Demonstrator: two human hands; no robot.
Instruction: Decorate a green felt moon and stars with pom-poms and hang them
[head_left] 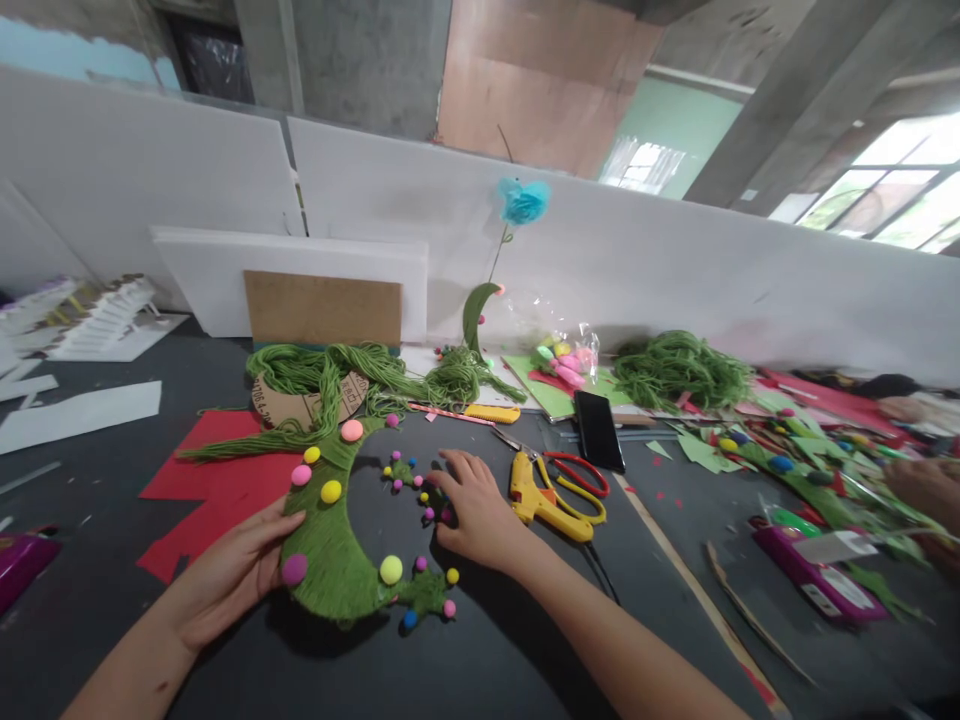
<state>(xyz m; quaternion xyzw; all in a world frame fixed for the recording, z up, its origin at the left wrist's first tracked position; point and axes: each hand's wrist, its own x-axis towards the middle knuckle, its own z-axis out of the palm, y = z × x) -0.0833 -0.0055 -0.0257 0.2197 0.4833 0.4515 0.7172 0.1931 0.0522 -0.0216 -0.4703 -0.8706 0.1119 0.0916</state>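
A green yarn-wrapped crescent (330, 540) dotted with coloured pompoms lies on the dark table. My left hand (236, 570) lies against its outer left edge, fingers stretched out and touching it. My right hand (476, 510) rests palm down at the crescent's inner side, its fingers curled over small green star pieces with pompoms (431, 500). Another small green piece with pompoms (427, 595) sits at the crescent's lower tip.
A yellow glue gun (544, 500) and red-handled scissors (577, 475) lie right of my right hand, with a black phone (598, 430) behind. Green yarn bundles (352, 380), red paper (217, 480), a blue paper flower (523, 203) and another person's hands (926, 490) at the right.
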